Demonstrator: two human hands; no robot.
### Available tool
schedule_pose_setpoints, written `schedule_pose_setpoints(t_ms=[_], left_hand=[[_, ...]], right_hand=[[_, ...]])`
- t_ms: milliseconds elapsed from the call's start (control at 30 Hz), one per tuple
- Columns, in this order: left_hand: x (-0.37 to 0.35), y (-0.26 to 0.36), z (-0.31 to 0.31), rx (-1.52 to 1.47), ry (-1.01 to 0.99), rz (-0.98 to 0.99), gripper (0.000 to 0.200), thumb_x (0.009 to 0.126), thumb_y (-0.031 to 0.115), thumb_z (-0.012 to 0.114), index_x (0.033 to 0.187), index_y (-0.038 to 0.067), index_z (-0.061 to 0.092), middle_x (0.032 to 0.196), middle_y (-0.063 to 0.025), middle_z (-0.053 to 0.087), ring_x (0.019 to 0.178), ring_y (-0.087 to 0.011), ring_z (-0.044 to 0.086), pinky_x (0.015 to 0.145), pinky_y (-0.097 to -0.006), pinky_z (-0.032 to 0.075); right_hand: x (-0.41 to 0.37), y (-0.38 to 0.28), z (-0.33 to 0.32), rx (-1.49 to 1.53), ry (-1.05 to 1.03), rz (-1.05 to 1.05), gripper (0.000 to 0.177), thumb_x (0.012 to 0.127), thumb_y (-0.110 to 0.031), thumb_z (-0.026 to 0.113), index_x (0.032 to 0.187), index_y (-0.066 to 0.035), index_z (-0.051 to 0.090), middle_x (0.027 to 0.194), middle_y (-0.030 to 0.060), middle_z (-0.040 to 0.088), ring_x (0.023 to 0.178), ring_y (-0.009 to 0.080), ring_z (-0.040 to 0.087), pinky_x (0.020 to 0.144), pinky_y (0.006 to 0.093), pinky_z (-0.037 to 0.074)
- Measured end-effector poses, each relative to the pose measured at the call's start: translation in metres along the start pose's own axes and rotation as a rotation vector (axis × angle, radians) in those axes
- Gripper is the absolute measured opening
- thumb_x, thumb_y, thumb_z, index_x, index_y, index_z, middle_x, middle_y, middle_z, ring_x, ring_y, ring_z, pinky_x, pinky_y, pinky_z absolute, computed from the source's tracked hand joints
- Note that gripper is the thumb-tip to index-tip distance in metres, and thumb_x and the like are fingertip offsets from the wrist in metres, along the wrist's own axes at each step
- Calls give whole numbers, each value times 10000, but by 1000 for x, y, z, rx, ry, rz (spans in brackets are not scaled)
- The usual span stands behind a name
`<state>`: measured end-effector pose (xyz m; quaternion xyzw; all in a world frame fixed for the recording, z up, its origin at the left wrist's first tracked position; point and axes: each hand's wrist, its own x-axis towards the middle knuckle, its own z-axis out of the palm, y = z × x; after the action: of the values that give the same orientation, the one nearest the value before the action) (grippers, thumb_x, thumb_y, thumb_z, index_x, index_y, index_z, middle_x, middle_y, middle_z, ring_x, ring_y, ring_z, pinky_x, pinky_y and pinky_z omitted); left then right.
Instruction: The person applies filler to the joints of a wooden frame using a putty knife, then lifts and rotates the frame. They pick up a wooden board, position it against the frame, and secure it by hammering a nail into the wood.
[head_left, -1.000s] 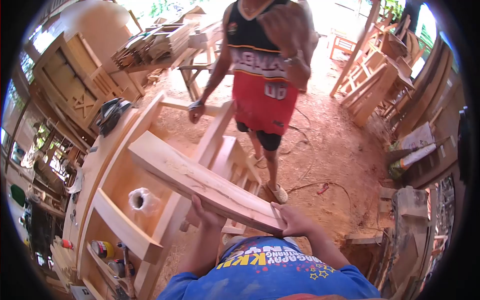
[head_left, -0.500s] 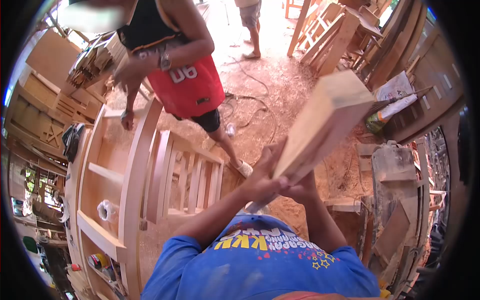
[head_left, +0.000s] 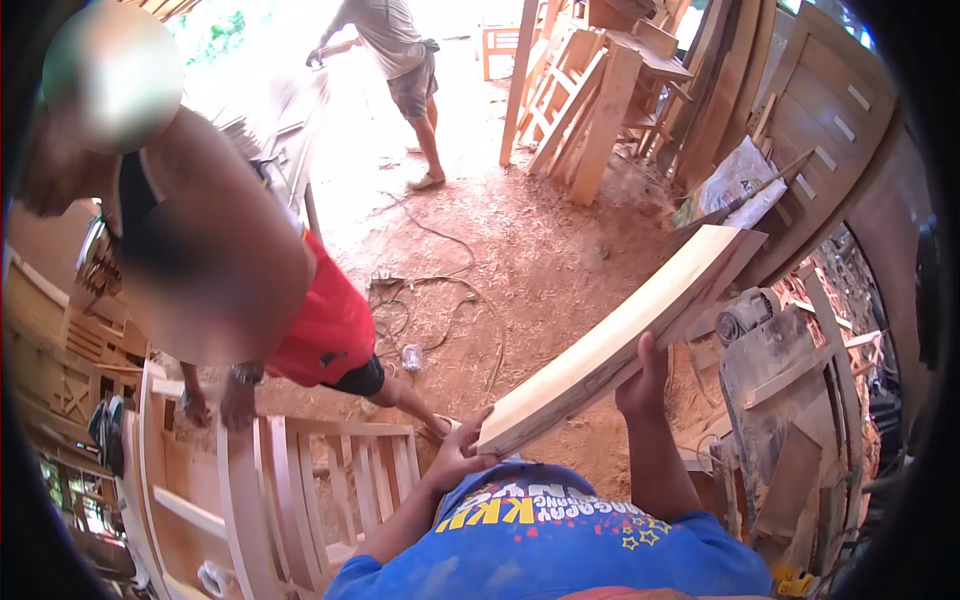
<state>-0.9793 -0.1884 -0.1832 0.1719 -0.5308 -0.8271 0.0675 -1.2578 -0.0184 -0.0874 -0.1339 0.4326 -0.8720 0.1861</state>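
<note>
The curved wooden piece [head_left: 610,335] is thick and bowed, with a smooth, pale, faintly grained upper face and a darker, rough side. It is held clear of the floor [head_left: 560,250], slanting from the front of the blue shirt [head_left: 560,530] up toward the leaning panel [head_left: 825,130]. Of the hands, the left hand [head_left: 460,462] is partly closed on the near end; the right hand [head_left: 643,385] bears against the side farther along, one digit raised, its other fingers hidden, closure undeterminable.
</note>
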Motion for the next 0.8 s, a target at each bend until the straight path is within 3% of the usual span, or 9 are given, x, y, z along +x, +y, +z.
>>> schedule_pose_setpoints(t_ms=[67, 200, 233, 267, 367, 467, 533, 700, 800], left_hand=[[39, 15, -20, 2, 53, -34, 1165, 700, 353, 928, 1604, -22, 296, 1487, -194, 515, 1308, -257, 567, 1085, -345, 467], [105, 66, -40, 40, 56, 143, 1266, 637, 523, 963, 1581, -30, 326, 1448, -200, 550, 1283, -272, 588, 1093, -377, 470], [107, 88, -38, 15, 70, -8, 1299, 614, 566, 963, 1579, -28, 328, 1453, -195, 546, 1281, -275, 594, 1092, -392, 475], [125, 88, -43, 66, 118, 166, 1297, 610, 545, 972, 1585, -15, 326, 1466, -192, 534, 1263, -274, 609, 1072, -396, 491], [147, 104, -59, 27, 166, 59, 1262, 633, 524, 966, 1578, -29, 338, 1492, -186, 512, 1316, -277, 567, 1088, -399, 469], [181, 85, -89, 127, 182, 277, 1155, 688, 400, 931, 1570, -53, 339, 1542, -208, 463, 1439, -285, 443, 1188, -409, 345], [193, 103, -75, -40, 287, 192, 1125, 739, 380, 888, 1579, -85, 300, 1553, -215, 449, 1463, -288, 415, 1220, -415, 290], [259, 100, -77, 10, 553, 239, 817, 989, 313, 691, 1577, -95, 298, 1487, -195, 516, 1357, -249, 511, 1127, -343, 392], [298, 97, -85, 294, 671, 112, 698, 1070, 278, 580, 1591, -77, 281, 1365, -158, 595, 1223, -199, 559, 1028, -306, 442]], right_hand=[[38, 11, 3, 45, 69, 25, 638, 1033, -482, 573, 1482, -50, 434, 1373, 124, 582, 1271, 275, 568, 1070, 440, 479], [101, 2, 48, 61, 144, 74, 714, 1015, -555, 562, 1498, -48, 425, 1384, 138, 574, 1283, 286, 558, 1087, 439, 453], [116, -1, 56, 59, 117, 104, 743, 999, -566, 581, 1497, -39, 420, 1386, 142, 573, 1288, 291, 554, 1090, 442, 449], [129, 0, 62, 63, 80, 134, 772, 984, -577, 601, 1497, -31, 416, 1388, 147, 572, 1293, 295, 551, 1093, 446, 446], [180, 16, 76, 61, 48, 158, 738, 962, -485, 682, 1470, -24, 410, 1304, 136, 579, 1228, 276, 568, 1057, 446, 451], [236, 41, 100, 90, -69, 200, 741, 922, -472, 736, 1440, -42, 427, 1274, 124, 587, 1209, 262, 580, 1035, 438, 475], [278, 73, 96, 83, -71, 295, 744, 909, -469, 749, 1433, -46, 432, 1265, 115, 583, 1187, 254, 584, 1026, 432, 476], [381, 119, 127, 113, -195, 354, 684, 923, -372, 761, 1429, -63, 418, 1223, 78, 548, 1180, 211, 546, 1044, 414, 443], [440, 137, 153, 102, -294, 363, 626, 928, -370, 757, 1387, -73, 453, 1172, 68, 569, 1124, 205, 575, 1014, 409, 463]])
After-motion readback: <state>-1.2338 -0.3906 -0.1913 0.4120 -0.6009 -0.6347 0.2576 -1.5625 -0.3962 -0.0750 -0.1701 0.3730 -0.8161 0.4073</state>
